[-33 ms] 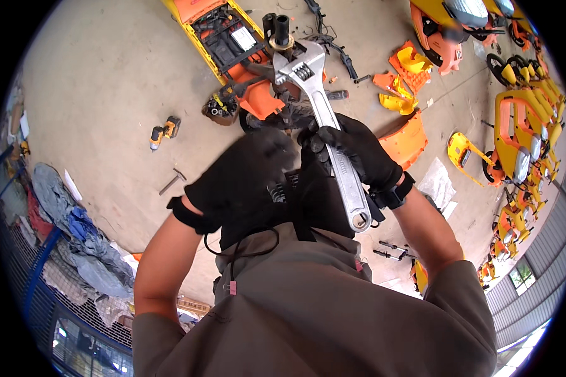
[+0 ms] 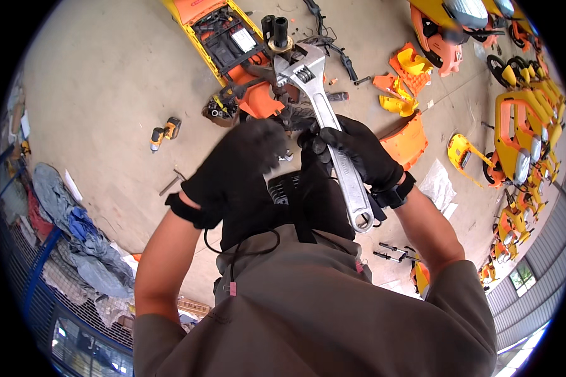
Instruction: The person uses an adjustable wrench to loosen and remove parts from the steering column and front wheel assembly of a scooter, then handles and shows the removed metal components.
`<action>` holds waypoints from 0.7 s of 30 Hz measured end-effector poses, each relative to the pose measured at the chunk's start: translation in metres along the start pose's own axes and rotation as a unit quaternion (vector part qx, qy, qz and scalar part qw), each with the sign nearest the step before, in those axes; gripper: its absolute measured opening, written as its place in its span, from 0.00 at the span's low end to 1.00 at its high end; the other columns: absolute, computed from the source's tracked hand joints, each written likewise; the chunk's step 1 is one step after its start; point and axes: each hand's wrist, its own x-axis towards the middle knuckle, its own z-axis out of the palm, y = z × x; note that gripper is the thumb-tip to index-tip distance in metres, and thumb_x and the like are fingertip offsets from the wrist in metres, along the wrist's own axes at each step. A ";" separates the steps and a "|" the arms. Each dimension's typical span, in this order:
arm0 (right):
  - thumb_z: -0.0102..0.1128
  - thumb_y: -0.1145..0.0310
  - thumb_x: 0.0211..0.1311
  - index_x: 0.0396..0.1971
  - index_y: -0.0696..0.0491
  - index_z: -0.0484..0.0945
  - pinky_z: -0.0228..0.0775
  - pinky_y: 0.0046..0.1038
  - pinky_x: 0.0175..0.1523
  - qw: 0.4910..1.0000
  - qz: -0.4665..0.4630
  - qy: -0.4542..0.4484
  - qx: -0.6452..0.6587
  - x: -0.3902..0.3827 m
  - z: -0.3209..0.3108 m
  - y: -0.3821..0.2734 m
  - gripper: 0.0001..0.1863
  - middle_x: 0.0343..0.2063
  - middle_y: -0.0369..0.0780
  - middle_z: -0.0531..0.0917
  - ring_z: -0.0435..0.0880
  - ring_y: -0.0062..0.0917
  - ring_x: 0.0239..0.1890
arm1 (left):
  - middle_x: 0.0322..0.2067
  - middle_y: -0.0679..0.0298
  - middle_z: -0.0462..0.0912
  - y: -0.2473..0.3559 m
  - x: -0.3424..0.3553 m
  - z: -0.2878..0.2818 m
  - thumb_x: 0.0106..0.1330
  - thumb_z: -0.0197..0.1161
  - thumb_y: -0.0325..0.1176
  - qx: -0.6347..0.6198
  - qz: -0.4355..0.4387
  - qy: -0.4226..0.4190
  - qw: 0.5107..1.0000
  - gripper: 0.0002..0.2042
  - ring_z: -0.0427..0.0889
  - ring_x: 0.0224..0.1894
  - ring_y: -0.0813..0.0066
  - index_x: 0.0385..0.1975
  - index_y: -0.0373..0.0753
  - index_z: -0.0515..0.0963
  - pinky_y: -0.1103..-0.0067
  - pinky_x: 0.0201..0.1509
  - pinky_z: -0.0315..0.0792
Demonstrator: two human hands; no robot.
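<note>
Staying gripped in the closed right hand [image 2: 363,151], the wrench [image 2: 343,166] was left undisturbed, its head beside the collar [image 2: 280,45]; the left hand [image 2: 234,164], half-curled, was moved slightly outward, its hold indiscernible.

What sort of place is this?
Looks like a repair workshop, probably for motorbikes or scooters: yellow bikes line the right side, a cordless drill lies on the floor, and the right hand grips a big adjustable wrench.

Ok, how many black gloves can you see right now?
2: one on the left hand, to the left of the adjustable wrench, and one on the right hand, which grips the wrench's handle. Others may be hidden.
</note>
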 end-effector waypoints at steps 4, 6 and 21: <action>0.56 0.65 0.70 0.50 0.57 0.72 0.73 0.21 0.39 0.999 0.025 -0.016 0.025 -0.017 -0.011 0.000 0.15 0.32 0.37 0.82 0.80 0.18 0.33 | 0.41 0.59 0.82 0.017 0.025 -0.017 0.73 0.54 0.40 -0.049 -0.009 0.135 0.990 0.17 0.82 0.40 0.76 0.53 0.33 0.72 0.77 0.45 0.77; 0.56 0.65 0.70 0.50 0.57 0.72 0.74 0.22 0.40 0.999 0.031 -0.013 0.003 -0.025 -0.007 -0.005 0.15 0.33 0.37 0.82 0.81 0.18 0.33 | 0.43 0.57 0.82 0.015 0.031 -0.017 0.73 0.54 0.41 -0.122 0.014 0.136 0.983 0.19 0.82 0.43 0.73 0.54 0.32 0.71 0.74 0.49 0.77; 0.58 0.62 0.69 0.51 0.56 0.71 0.75 0.17 0.34 0.999 -0.036 0.024 0.002 -0.004 0.030 0.017 0.17 0.32 0.34 0.81 0.81 0.14 0.29 | 0.31 0.54 0.83 0.009 0.094 0.044 0.70 0.56 0.55 -0.420 0.016 0.113 0.900 0.24 0.85 0.31 0.66 0.44 0.36 0.74 0.70 0.37 0.81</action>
